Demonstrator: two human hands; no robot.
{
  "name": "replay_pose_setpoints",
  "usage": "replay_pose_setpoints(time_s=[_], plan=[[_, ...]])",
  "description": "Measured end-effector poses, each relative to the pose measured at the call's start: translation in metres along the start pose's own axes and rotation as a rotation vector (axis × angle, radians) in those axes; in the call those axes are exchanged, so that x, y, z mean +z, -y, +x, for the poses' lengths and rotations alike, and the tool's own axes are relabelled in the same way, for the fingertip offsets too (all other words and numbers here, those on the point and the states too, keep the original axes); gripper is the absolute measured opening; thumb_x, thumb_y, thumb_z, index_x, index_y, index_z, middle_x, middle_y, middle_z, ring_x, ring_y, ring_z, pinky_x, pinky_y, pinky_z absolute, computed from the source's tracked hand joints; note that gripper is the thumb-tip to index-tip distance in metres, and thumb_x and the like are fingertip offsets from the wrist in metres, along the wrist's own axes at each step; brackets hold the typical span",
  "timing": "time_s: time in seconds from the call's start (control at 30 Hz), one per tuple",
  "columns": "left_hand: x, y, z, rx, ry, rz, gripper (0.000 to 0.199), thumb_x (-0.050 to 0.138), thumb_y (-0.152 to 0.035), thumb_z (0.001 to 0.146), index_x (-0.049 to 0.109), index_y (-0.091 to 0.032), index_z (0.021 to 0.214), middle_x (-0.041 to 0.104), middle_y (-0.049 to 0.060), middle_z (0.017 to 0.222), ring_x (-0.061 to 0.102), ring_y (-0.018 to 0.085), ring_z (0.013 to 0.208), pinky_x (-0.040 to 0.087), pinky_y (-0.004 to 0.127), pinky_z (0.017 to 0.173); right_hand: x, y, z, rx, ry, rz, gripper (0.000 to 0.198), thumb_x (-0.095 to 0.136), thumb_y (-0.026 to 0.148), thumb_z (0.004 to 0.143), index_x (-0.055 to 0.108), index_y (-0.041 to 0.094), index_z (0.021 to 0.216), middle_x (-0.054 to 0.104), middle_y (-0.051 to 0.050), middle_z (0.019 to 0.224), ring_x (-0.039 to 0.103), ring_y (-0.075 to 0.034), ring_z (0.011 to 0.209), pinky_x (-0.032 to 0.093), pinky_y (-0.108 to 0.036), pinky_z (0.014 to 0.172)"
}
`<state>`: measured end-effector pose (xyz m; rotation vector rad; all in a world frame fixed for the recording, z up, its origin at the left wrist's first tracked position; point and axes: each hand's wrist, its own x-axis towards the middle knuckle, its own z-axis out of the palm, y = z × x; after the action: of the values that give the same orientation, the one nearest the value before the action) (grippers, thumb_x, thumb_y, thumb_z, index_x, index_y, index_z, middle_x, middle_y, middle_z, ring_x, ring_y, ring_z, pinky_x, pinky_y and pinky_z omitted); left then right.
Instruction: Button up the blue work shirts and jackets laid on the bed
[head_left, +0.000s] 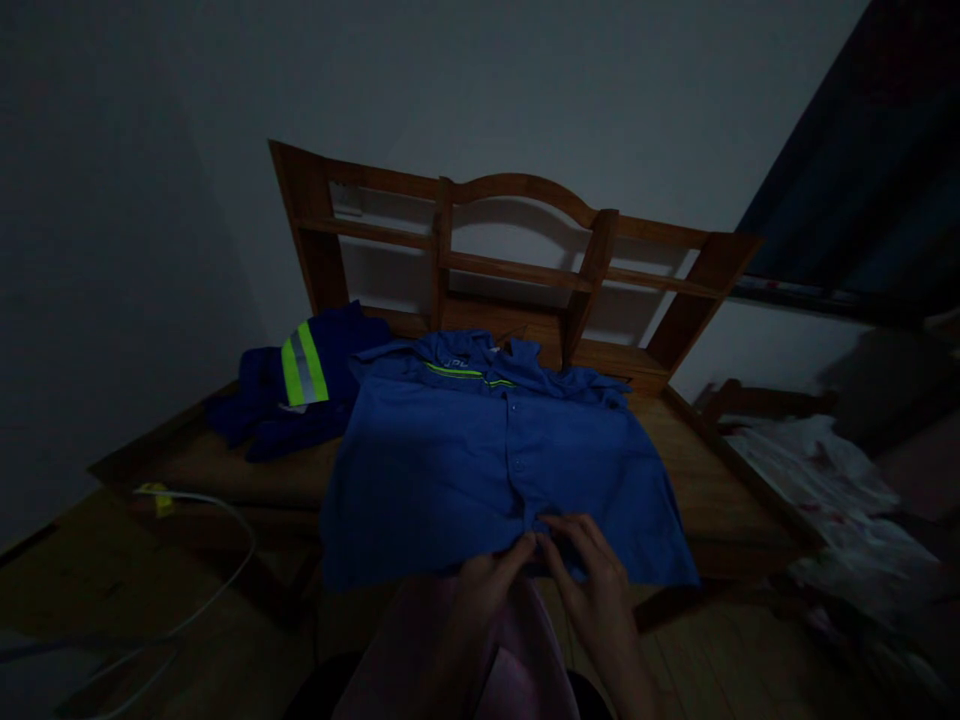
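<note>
A blue button-front work shirt (442, 450) lies spread over the desk, collar toward the shelf, its lower hem hanging past the front edge. A thin yellow-green stripe and pale lettering cross its chest. My left hand (491, 575) and my right hand (589, 565) meet at the bottom of the button placket (519, 465). Both have their fingers closed on the shirt's front edge there. Whether a button sits between the fingertips is too dark to tell. Two buttons show higher up the placket.
A darker blue garment (337, 350) with a reflective band lies bunched on the left. Behind stands a wooden shelf unit (521, 185) on the desk (720, 480). A white cable (225, 505) hangs at left. White plastic bags (817, 470) are on the right.
</note>
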<state>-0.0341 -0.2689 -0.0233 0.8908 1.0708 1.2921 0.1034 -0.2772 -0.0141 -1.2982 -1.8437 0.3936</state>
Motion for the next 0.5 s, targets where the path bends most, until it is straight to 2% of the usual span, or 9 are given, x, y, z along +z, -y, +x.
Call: replay_pose_setpoints(time_s=[0.1,0.2,0.37,0.43,0.5], plan=[[0.001,-0.003,0.0,0.026,-0.001,0.021,0.027,0.068,-0.041,0.066,0.072,-0.018,0.081,0.072,0.008,0.081,0.065,0.025,0.092,0.05,0.037,0.088,-0.002,-0.002,-0.001,-0.015,-0.016,0.008,0.026,0.049,0.028,0.09,0.06,0.028,0.114,0.055,-0.006,0.104,0.055,-0.019,0.096,0.047,-0.03,0.083],[0.001,-0.003,0.004,0.039,-0.021,0.045,0.028,0.071,-0.039,0.062,0.072,-0.02,0.084,0.072,0.006,0.076,0.065,0.025,0.09,0.05,0.037,0.086,-0.004,-0.001,-0.003,-0.026,0.022,0.015,0.03,0.048,0.027,0.09,0.059,0.029,0.118,0.054,-0.006,0.103,0.055,-0.018,0.095,0.048,-0.03,0.082],[0.002,0.002,0.002,0.07,-0.06,0.127,0.029,0.068,-0.04,0.064,0.071,-0.019,0.084,0.071,0.007,0.073,0.065,0.027,0.088,0.051,0.037,0.083,-0.009,-0.004,-0.008,-0.043,0.041,0.023,0.034,0.046,0.026,0.09,0.056,0.03,0.122,0.054,-0.006,0.108,0.055,-0.019,0.1,0.048,-0.031,0.084],[-0.003,0.009,-0.005,0.081,-0.073,0.151,0.027,0.066,-0.041,0.065,0.071,-0.02,0.081,0.071,0.007,0.075,0.064,0.028,0.09,0.05,0.036,0.083,-0.016,-0.014,-0.009,-0.012,-0.042,0.0,0.035,0.045,0.028,0.09,0.055,0.031,0.124,0.054,-0.007,0.112,0.055,-0.021,0.103,0.048,-0.033,0.085],[-0.018,0.021,-0.012,0.113,-0.1,0.178,0.023,0.066,-0.04,0.062,0.071,-0.024,0.079,0.071,0.007,0.074,0.063,0.029,0.093,0.05,0.034,0.083,-0.031,-0.032,-0.012,0.072,-0.231,-0.046,0.037,0.046,0.032,0.089,0.053,0.03,0.125,0.056,-0.007,0.114,0.055,-0.024,0.103,0.047,-0.037,0.086]])
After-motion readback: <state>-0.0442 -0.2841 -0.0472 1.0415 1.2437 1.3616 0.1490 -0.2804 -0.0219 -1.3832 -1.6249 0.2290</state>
